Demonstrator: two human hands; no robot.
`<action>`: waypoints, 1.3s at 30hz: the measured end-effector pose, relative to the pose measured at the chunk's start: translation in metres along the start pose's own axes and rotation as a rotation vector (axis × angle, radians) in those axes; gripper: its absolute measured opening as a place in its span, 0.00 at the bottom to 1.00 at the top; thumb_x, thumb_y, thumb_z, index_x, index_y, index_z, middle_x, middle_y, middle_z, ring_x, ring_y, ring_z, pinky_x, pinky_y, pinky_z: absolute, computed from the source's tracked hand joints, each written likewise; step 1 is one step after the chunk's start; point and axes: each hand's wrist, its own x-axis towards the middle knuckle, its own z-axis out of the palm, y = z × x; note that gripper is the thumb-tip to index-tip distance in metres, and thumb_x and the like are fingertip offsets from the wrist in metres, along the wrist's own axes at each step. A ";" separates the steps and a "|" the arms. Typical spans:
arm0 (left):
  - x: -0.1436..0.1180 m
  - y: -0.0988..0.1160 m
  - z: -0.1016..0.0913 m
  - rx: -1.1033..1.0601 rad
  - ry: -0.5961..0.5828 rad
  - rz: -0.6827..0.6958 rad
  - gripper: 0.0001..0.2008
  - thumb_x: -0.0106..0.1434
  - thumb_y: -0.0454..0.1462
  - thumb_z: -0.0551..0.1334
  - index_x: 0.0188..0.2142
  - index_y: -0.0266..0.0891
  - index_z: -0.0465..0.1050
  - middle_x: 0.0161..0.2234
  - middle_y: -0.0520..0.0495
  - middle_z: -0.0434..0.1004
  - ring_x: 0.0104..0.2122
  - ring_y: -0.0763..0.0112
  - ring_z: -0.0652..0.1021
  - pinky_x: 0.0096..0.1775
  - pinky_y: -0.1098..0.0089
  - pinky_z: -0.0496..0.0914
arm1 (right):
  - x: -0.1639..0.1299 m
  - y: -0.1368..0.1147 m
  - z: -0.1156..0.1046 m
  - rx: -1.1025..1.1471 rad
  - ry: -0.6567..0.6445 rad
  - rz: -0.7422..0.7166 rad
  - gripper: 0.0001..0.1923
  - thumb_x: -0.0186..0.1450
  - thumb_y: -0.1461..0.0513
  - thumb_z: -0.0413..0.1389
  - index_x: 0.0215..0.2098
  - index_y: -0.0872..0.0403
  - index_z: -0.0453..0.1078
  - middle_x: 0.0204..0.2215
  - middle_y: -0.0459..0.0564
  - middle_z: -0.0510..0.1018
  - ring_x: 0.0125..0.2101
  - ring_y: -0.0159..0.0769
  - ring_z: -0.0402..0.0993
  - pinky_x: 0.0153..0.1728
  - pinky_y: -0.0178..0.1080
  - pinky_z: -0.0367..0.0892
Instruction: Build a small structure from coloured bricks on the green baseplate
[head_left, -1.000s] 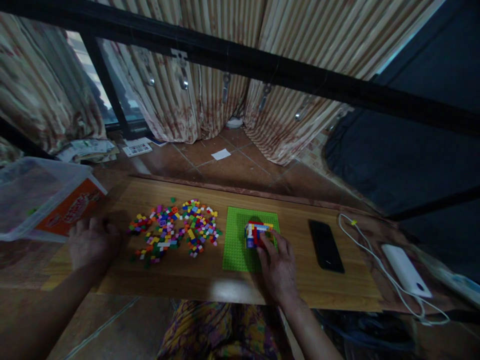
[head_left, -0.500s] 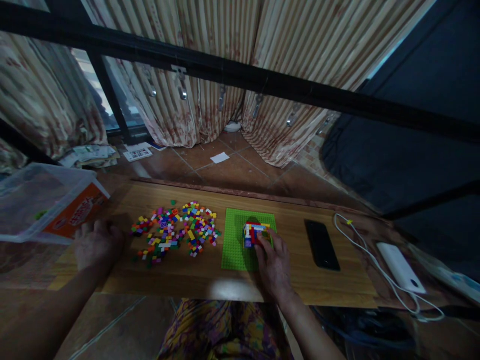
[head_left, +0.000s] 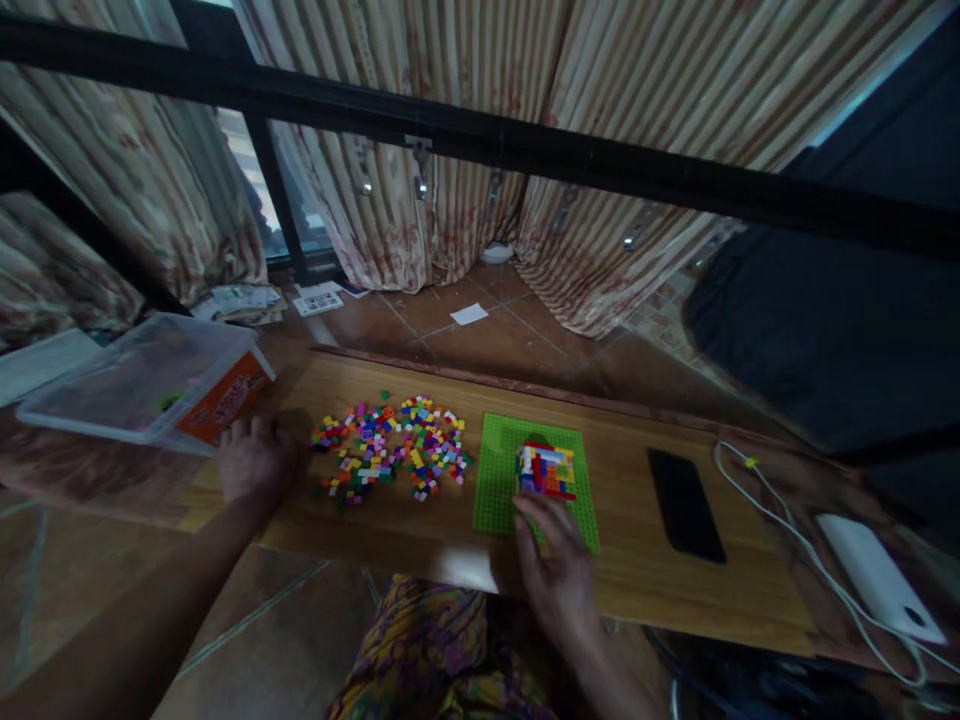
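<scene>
Your left hand (head_left: 253, 462) rests flat and empty on the wooden board (head_left: 660, 580), just beside the loose brick pile (head_left: 394, 447); keep it there to steady the board. The small multicoloured brick build (head_left: 547, 470) stands on the green baseplate (head_left: 501, 480). Your right hand (head_left: 553, 560) sits just below it, fingers loose, holding nothing. Press straight down when adding bricks, so the baseplate stays put.

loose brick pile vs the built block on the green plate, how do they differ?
The loose brick pile is scattered flat on the wooden board; the built block is stacked into one compact lump on the green baseplate. The pile spreads wider; the block stands taller. The pile lies beside the left hand, the block just beyond the right hand. Both are mixed-colour small bricks.
</scene>
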 end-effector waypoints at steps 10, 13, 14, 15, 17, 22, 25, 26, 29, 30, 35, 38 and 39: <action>-0.003 0.000 0.005 -0.093 0.015 -0.038 0.15 0.61 0.37 0.51 0.42 0.34 0.71 0.41 0.34 0.70 0.45 0.50 0.69 0.47 0.55 0.64 | 0.003 -0.020 0.068 0.034 -0.232 -0.047 0.11 0.68 0.64 0.48 0.41 0.53 0.73 0.38 0.51 0.78 0.41 0.39 0.72 0.45 0.42 0.67; -0.003 -0.001 0.006 -0.102 0.020 -0.041 0.15 0.61 0.37 0.51 0.42 0.35 0.71 0.41 0.35 0.70 0.45 0.50 0.70 0.47 0.55 0.64 | 0.012 -0.022 0.076 0.027 -0.230 -0.066 0.12 0.69 0.64 0.48 0.41 0.53 0.73 0.38 0.51 0.78 0.42 0.38 0.71 0.45 0.40 0.66; -0.003 0.000 0.006 -0.101 0.023 -0.040 0.15 0.61 0.37 0.51 0.42 0.35 0.71 0.41 0.35 0.70 0.45 0.50 0.70 0.47 0.55 0.64 | 0.015 -0.022 0.079 0.025 -0.232 -0.078 0.12 0.69 0.64 0.47 0.41 0.52 0.73 0.38 0.51 0.78 0.41 0.38 0.71 0.44 0.40 0.66; -0.003 0.000 0.006 -0.101 0.026 -0.040 0.15 0.61 0.37 0.51 0.42 0.35 0.71 0.41 0.35 0.70 0.45 0.50 0.70 0.47 0.55 0.64 | 0.019 -0.022 0.082 0.021 -0.232 -0.086 0.12 0.69 0.63 0.47 0.41 0.52 0.73 0.37 0.50 0.78 0.41 0.38 0.71 0.44 0.40 0.65; -0.003 0.001 0.004 -0.109 0.025 -0.042 0.14 0.60 0.37 0.51 0.42 0.34 0.71 0.41 0.36 0.70 0.45 0.50 0.70 0.47 0.55 0.64 | 0.029 -0.022 0.089 0.004 -0.221 -0.089 0.13 0.69 0.63 0.47 0.40 0.52 0.74 0.35 0.50 0.78 0.39 0.39 0.71 0.43 0.40 0.65; -0.004 0.001 0.003 -0.123 0.022 -0.046 0.14 0.60 0.36 0.52 0.42 0.35 0.71 0.41 0.36 0.70 0.45 0.51 0.70 0.48 0.55 0.64 | 0.053 -0.026 0.104 -0.031 -0.207 -0.086 0.11 0.67 0.64 0.49 0.39 0.52 0.74 0.33 0.51 0.77 0.38 0.39 0.71 0.42 0.39 0.64; -0.004 0.001 0.004 -0.110 0.033 -0.036 0.14 0.61 0.36 0.51 0.42 0.34 0.71 0.41 0.35 0.71 0.45 0.51 0.70 0.48 0.56 0.64 | 0.058 -0.033 0.111 -0.038 -0.228 -0.105 0.11 0.67 0.66 0.49 0.38 0.52 0.74 0.33 0.50 0.77 0.37 0.39 0.71 0.42 0.39 0.63; -0.005 0.001 0.004 -0.106 0.034 -0.032 0.14 0.61 0.36 0.51 0.42 0.34 0.71 0.41 0.35 0.71 0.45 0.51 0.70 0.48 0.56 0.64 | 0.058 -0.035 0.114 -0.040 -0.242 -0.116 0.11 0.67 0.66 0.50 0.38 0.52 0.74 0.33 0.50 0.77 0.37 0.38 0.71 0.42 0.39 0.63; -0.005 0.001 0.003 -0.106 0.032 -0.030 0.14 0.62 0.36 0.51 0.42 0.34 0.71 0.40 0.35 0.71 0.44 0.51 0.70 0.47 0.56 0.64 | 0.057 -0.043 0.122 -0.051 -0.314 -0.161 0.10 0.67 0.65 0.50 0.38 0.51 0.74 0.33 0.49 0.77 0.39 0.39 0.70 0.43 0.40 0.62; -0.006 0.002 0.003 -0.110 0.029 -0.034 0.14 0.62 0.36 0.51 0.42 0.34 0.71 0.40 0.35 0.71 0.44 0.52 0.70 0.47 0.56 0.64 | 0.056 -0.045 0.125 -0.061 -0.339 -0.180 0.10 0.67 0.65 0.51 0.39 0.50 0.74 0.34 0.49 0.77 0.39 0.39 0.70 0.44 0.40 0.62; -0.008 0.003 0.001 -0.143 0.026 -0.049 0.13 0.62 0.36 0.51 0.41 0.35 0.71 0.41 0.35 0.71 0.45 0.52 0.70 0.47 0.56 0.64 | 0.060 -0.058 0.139 -0.121 -0.438 -0.282 0.10 0.66 0.65 0.53 0.42 0.50 0.73 0.37 0.50 0.75 0.42 0.42 0.67 0.45 0.43 0.61; -0.009 0.003 0.001 -0.144 0.032 -0.042 0.12 0.62 0.35 0.52 0.42 0.36 0.71 0.41 0.36 0.71 0.45 0.51 0.70 0.47 0.55 0.64 | 0.064 -0.065 0.141 -0.173 -0.476 -0.300 0.08 0.65 0.65 0.54 0.41 0.50 0.73 0.37 0.51 0.75 0.42 0.43 0.66 0.45 0.43 0.60; -0.009 0.003 0.001 -0.140 0.033 -0.041 0.12 0.62 0.35 0.52 0.42 0.36 0.71 0.41 0.36 0.71 0.45 0.51 0.70 0.47 0.56 0.64 | 0.064 -0.066 0.141 -0.187 -0.484 -0.302 0.07 0.66 0.64 0.54 0.41 0.50 0.73 0.37 0.52 0.75 0.43 0.43 0.66 0.45 0.43 0.60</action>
